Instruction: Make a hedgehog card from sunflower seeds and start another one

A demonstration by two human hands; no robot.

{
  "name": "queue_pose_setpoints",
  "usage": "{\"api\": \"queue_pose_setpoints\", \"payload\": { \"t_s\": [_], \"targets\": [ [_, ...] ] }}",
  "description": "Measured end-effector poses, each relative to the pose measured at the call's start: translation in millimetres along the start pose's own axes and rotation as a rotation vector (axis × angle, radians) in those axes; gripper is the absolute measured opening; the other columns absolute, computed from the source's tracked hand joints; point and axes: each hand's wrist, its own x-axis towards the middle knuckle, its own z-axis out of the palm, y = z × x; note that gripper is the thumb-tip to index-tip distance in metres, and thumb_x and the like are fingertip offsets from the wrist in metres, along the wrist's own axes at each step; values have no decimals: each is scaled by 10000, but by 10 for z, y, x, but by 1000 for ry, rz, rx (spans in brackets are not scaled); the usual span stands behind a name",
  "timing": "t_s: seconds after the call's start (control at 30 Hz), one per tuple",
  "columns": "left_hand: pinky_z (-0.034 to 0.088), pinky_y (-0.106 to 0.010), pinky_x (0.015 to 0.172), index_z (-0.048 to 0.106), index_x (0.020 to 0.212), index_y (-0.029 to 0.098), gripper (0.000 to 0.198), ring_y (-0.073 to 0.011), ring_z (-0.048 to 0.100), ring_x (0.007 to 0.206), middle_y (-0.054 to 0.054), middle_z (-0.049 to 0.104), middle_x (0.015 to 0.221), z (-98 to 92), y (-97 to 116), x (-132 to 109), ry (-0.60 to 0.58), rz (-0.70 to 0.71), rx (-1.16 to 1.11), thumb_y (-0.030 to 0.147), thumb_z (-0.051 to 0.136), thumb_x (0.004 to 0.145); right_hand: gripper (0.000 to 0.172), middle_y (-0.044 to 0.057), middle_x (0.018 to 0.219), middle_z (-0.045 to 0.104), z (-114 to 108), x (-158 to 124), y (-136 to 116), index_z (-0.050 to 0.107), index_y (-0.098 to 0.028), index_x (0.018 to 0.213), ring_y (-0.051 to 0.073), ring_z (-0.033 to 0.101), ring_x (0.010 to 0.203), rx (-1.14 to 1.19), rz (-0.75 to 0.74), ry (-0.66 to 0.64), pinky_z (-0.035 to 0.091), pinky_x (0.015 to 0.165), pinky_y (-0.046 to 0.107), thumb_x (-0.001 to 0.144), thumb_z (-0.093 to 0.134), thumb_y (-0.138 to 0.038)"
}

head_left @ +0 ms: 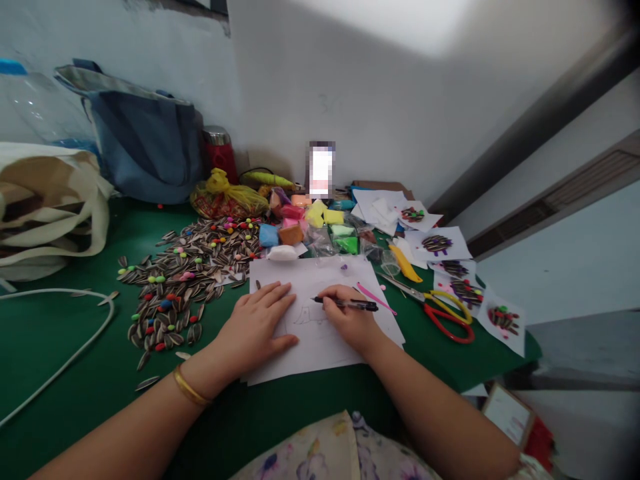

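Note:
White paper sheets (320, 353) lie stacked on the green table before me, with a small line drawing (303, 316) on the top one. My left hand (260, 323) rests flat on the left side of the paper, fingers stretched and holding nothing. A dark pen (357, 304) is pinched in my right hand (347, 320), its tip pointing left above the drawing. Whether the tip touches the paper I cannot tell. Part of the drawing is hidden by my right hand. A pink plastic strip (376, 298) lies just right of that hand.
Sunflower seeds (200, 267) and coloured beads spread to the left. Bright clay packets (291, 233) and a pixelated upright phone (321, 170) stand behind the paper. Scissors (435, 303) and seed-decorated cards (437, 244) lie right. A white cable (90, 337), blue bag (145, 140) and cream bag (95, 220) are left.

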Motion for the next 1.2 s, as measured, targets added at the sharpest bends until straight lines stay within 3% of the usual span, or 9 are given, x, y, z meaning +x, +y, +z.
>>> {"api": "queue_pose_setpoints", "payload": {
  "t_s": [0.2, 0.63, 1.2],
  "targets": [
    [283, -516, 1109, 442, 1438, 296, 710, -310, 294, 1436, -28, 337, 1571, 6, 0, 4, -11, 0, 28, 504, 645, 791, 176, 30, 928, 724, 38, 0, 5, 701, -218, 936, 193, 653, 906, -33, -56, -71, 496, 842, 328, 859, 549, -172],
    [273, -510, 1114, 438, 1439, 289, 703, -306, 289, 1439, -30, 327, 1575, -11, 9, 6, -21, -2, 33, 503, 637, 799, 172, 25, 909, 724, 42, -1, -9, 709, -213, 931, 184, 652, 885, -67, -73, -97, 489, 818, 306, 866, 554, -178],
    [290, -519, 1107, 444, 1439, 289, 708, -313, 298, 1434, -24, 337, 1570, -7, 10, 9, -21, -14, 39, 510, 638, 795, 180, 34, 941, 721, 52, 3, 7, 699, -216, 922, 198, 648, 920, -69, -40, -40, 491, 857, 332, 857, 537, -174]
  ]
}}
